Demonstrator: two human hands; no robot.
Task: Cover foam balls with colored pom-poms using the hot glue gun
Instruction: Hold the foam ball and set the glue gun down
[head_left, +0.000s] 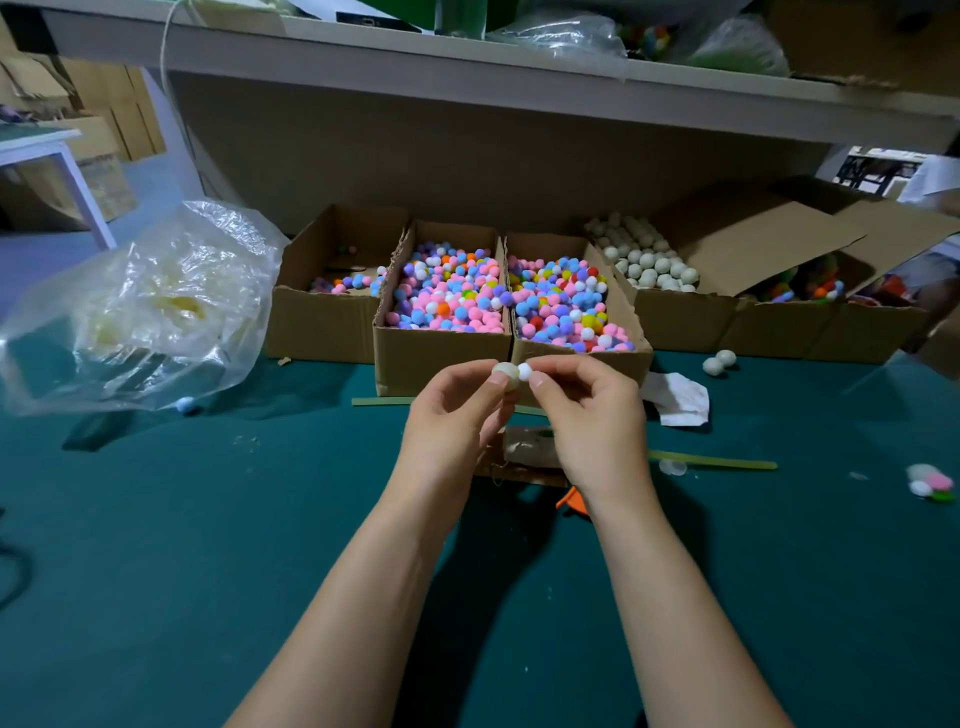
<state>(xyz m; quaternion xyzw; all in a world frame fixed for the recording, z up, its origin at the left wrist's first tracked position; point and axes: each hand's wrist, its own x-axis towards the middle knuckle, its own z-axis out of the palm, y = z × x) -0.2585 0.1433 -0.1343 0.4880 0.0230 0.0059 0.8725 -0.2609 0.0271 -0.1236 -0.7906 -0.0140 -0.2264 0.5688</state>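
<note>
My left hand (452, 415) pinches a pale foam ball (506, 373) between thumb and fingers, raised above the green table. My right hand (587, 410) pinches a white pom-pom (525, 371) and holds it against the ball's right side. Two cardboard boxes full of coloured pom-poms (447, 291) (563, 301) stand just behind my hands. A box of plain foam balls (649, 260) sits further right. The glue gun's orange part (569, 500) peeks out beneath my right wrist; most of it is hidden.
A crumpled clear plastic bag (150, 306) lies at the left. Two loose foam balls (719, 362), a white paper scrap (678, 400), a green stick (727, 461) and a small pom-pom cluster (932, 483) lie at the right. A shelf (467, 57) overhangs the boxes.
</note>
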